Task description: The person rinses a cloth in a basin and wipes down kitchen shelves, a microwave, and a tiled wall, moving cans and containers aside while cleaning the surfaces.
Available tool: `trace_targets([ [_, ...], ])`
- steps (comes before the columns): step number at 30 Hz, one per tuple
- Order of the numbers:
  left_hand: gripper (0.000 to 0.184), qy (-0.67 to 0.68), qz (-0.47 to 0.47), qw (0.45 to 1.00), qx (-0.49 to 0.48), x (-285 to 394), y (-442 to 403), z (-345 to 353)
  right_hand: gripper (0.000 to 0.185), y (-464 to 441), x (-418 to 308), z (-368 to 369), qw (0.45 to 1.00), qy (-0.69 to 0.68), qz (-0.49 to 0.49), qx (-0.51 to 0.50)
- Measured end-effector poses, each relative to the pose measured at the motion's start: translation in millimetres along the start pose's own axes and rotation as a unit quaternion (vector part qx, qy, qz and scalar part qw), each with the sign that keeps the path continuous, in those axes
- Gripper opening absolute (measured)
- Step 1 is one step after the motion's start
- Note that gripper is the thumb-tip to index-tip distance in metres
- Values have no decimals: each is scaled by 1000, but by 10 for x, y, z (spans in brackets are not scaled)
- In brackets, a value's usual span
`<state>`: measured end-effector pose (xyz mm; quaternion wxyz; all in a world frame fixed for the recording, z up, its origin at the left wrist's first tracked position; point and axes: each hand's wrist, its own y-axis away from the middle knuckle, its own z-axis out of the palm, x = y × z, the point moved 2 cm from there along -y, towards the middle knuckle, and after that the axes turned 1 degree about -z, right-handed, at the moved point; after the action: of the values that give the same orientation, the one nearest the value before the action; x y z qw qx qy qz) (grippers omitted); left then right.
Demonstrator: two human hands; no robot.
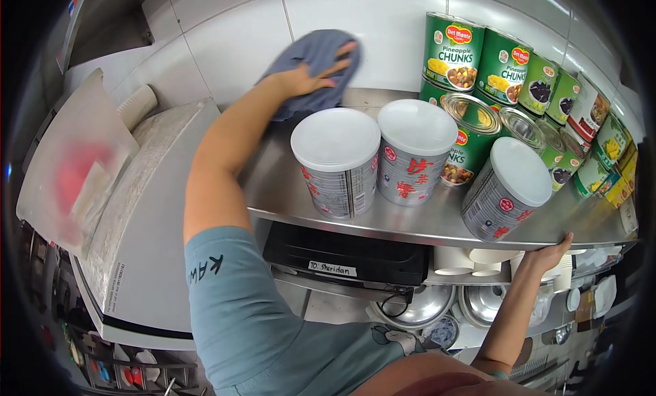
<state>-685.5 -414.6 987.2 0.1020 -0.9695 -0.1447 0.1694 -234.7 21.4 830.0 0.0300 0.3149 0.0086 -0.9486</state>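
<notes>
A blue-grey cloth (pixel 290 58) lies bunched against the white tiled wall at the back left of the steel shelf. Over it is my left hand (pixel 311 78), fingers spread, holding the cloth against the tiles; the hand is slightly blurred. My right hand (pixel 552 254) grips the front edge of the steel shelf (pixel 424 225) at the right, its fingers partly hidden. Between my hands stand large grey cans with white lids: one at the left (pixel 335 164), one in the middle (pixel 415 153) and one tilted in view at the right (pixel 507 189).
Stacked green pineapple cans (pixel 454 51) and other food cans fill the shelf's back right. Below it are a black appliance (pixel 335 256), white cups (pixel 452 261) and metal bowls (pixel 424 307). A grey cabinet (pixel 160 225) stands left, with a translucent plastic container (pixel 65 164) on it.
</notes>
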Motion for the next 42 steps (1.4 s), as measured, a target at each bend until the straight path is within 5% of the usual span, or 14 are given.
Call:
trace_targets([
  [2, 54, 25, -68, 994, -80, 266, -477, 121, 50, -40, 18, -34, 1000, -2, 1, -7],
  [6, 47, 156, 2, 988, 10, 544, -1085, 372, 50, -62, 5, -65, 999, -6, 37, -38],
  [7, 44, 182, 93, 967, 151, 578, -1041, 280, 50, -42, 20, -41, 999, -8, 36, -39],
  [11, 31, -143, -131, 971, 141, -421, -541, -19, 50, -100, 18, -95, 1000, 18, 2, -5],
  [15, 50, -192, -438, 745, 466, -840, 93, -918, 51, -21, 12, -35, 1000, 11, -5, 11],
  [17, 55, -332, -401, 706, 481, -985, -164, -1141, 51, -59, -5, -96, 1000, 5, 3, -2],
  [19, 60, -322, -539, 715, 309, -743, -702, -1473, 51, -93, 47, -106, 1000, -16, 9, -19],
  [27, 54, -230, 15, 930, 286, 571, -1992, -1907, 50, -303, 129, -321, 999, 24, -7, -20],
  [30, 68, -83, -93, 962, 243, 114, -1698, -2046, 51, -328, 121, -309, 999, 2, 8, -31],
  [33, 62, -93, -234, 850, 463, -715, -937, -2157, 54, -230, 77, -213, 1000, 9, 8, -11],
  [36, 59, -89, -489, 782, 375, -948, -83, -2125, 55, -276, 90, -265, 1000, 9, 6, -8],
  [38, 57, -235, -429, 672, 557, -1826, 439, -1656, 54, -263, 84, -247, 1000, 13, -3, -6],
  [39, 65, -215, -361, 691, 588, -2306, 823, -1269, 54, -255, 89, -239, 1000, 15, -5, -5],
  [42, 74, -196, -696, 582, 372, -2612, 1094, -624, 54, -221, 46, -240, 999, 32, 0, -4],
])
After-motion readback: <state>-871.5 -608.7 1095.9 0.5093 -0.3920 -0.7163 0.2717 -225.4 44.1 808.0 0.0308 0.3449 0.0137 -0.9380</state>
